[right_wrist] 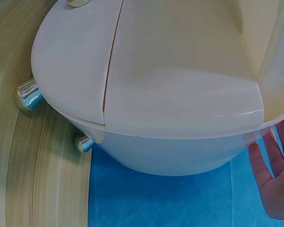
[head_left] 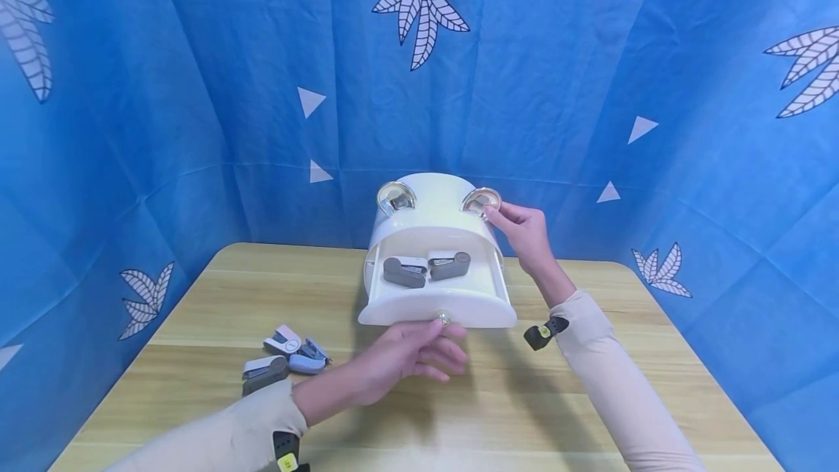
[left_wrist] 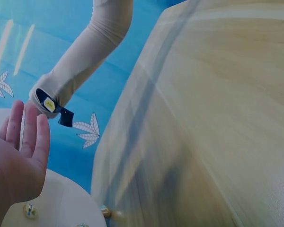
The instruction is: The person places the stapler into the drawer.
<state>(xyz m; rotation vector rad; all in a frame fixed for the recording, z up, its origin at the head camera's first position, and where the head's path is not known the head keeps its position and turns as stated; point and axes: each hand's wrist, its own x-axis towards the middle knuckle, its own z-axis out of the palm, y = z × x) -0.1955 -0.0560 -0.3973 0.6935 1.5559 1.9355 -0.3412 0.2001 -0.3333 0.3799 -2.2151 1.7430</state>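
A white rounded storage box [head_left: 434, 195] stands at the back of the table with its drawer [head_left: 438, 306] pulled out. Inside the drawer lie two grey-and-white staplers, a left one [head_left: 404, 272] and a right one [head_left: 450, 265]. My left hand [head_left: 400, 359] pinches the drawer knob [head_left: 444, 317] from below, thumb at the knob; its other fingers extend fairly straight in the left wrist view. At the box's top right, my right hand [head_left: 527, 235] grips a gold-rimmed round ear [head_left: 481, 201], thumb in front and fingers behind. The matching ear [head_left: 396, 199] sits at left.
Several staplers lie together on the table at left: a pink-and-white one [head_left: 283, 339], a blue one [head_left: 309, 357] and a grey one [head_left: 265, 373]. Gold feet [right_wrist: 31, 94] hold the box up on the wooden table [head_left: 518, 399]. A blue patterned curtain [head_left: 550, 79] hangs around the table.
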